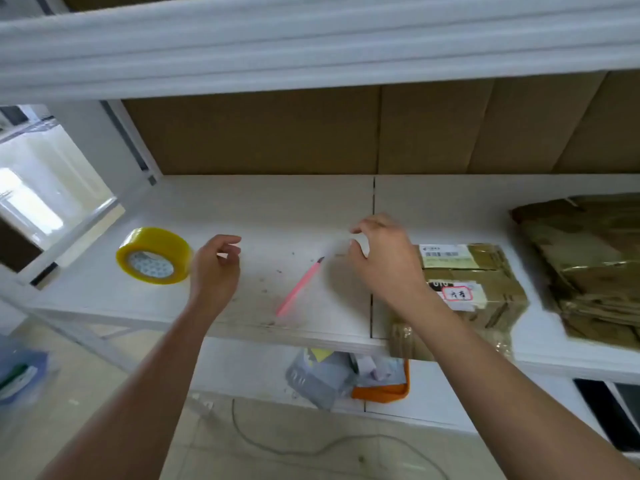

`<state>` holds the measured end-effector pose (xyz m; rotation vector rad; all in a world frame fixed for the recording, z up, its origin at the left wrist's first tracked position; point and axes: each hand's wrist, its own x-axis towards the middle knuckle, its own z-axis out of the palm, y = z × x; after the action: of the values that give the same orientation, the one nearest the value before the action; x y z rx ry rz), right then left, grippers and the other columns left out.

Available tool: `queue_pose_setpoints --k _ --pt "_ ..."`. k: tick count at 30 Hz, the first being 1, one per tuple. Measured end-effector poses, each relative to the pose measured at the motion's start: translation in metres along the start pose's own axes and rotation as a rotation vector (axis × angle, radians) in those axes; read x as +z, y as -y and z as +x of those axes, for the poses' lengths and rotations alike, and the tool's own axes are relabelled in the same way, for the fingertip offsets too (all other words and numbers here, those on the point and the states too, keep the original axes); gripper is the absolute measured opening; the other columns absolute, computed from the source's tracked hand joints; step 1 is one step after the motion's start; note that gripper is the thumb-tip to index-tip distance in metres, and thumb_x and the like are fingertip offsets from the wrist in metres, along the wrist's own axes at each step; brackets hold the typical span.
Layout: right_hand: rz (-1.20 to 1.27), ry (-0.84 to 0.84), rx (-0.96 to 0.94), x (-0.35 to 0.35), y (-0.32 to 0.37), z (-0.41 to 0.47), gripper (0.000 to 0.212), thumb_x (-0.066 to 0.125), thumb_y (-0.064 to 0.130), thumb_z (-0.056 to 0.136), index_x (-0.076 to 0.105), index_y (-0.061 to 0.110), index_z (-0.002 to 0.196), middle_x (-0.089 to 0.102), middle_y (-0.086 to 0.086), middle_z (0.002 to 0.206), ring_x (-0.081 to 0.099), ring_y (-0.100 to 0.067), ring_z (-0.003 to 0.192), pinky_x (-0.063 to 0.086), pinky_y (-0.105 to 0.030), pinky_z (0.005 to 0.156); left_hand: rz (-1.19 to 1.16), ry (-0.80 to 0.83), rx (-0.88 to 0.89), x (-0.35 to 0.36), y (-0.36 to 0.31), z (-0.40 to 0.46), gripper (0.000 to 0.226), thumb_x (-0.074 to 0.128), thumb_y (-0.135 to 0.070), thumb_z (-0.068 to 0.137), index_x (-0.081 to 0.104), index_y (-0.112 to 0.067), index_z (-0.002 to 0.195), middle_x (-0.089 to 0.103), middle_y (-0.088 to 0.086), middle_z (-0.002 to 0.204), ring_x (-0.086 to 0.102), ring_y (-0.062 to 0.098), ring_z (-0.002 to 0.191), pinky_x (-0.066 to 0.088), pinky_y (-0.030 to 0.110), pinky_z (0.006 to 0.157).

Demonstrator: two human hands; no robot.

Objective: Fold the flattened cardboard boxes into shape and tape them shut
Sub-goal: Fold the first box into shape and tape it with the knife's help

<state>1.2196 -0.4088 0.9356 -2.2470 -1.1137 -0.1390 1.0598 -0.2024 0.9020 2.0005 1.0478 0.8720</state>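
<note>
Both hands hover empty over the shelf (242,202), left hand (216,268) loosely curled beside the tape (154,256), right hand (381,258) half-open above the knife (299,287); the flat boxes (588,268) lie far right; best fetch one squarely first.

Taped brown box (478,292) and yellow tape roll (154,256) apart on shelf (277,202).
</note>
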Motion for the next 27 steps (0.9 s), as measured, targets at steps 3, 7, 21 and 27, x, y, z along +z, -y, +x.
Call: queue_pose_setpoints --k 3,7,21,27 --pt "0.093 0.095 -0.032 0.056 0.047 0.015 0.026 0.055 0.015 0.093 0.066 0.008 0.115 0.061 -0.009 0.119 0.056 -0.024 0.109 0.044 -0.032 0.094 0.121 -0.113 0.111 -0.051 0.045 0.029 0.031 0.050 0.012 0.087 0.067 -0.002 0.109 0.063 0.021 0.105 0.058 0.031 0.081 0.048 0.038 0.076" --pt "0.177 0.297 -0.040 0.133 0.096 0.032 0.027 0.054 0.013 0.094 0.066 0.009 0.118 0.061 -0.010 0.121 0.056 -0.022 0.113 0.033 -0.021 0.095 0.303 -0.181 0.204 -0.100 0.099 0.054 0.039 0.058 0.004 0.085 0.062 -0.007 0.122 0.050 0.020 0.120 0.053 0.038 0.104 0.044 0.037 0.090" --pt "0.275 0.390 0.096 0.270 0.155 0.063 0.040 0.057 0.016 0.094 0.057 0.018 0.134 0.040 -0.015 0.145 0.028 -0.029 0.139 0.022 -0.027 0.116 0.407 0.190 0.433 -0.116 0.133 0.115 0.048 0.040 -0.046 0.095 0.059 -0.022 0.133 0.051 0.001 0.138 0.038 0.026 0.131 0.033 0.045 0.111" --pt "-0.025 0.446 -0.031 0.295 0.156 0.076 0.042 0.046 0.042 0.098 0.046 0.040 0.139 0.022 -0.005 0.158 0.012 -0.022 0.146 0.002 -0.040 0.118 0.228 0.177 0.368 -0.145 0.156 0.116 0.044 0.040 -0.039 0.094 0.058 -0.015 0.127 0.049 0.009 0.128 0.046 0.027 0.117 0.038 0.033 0.090"
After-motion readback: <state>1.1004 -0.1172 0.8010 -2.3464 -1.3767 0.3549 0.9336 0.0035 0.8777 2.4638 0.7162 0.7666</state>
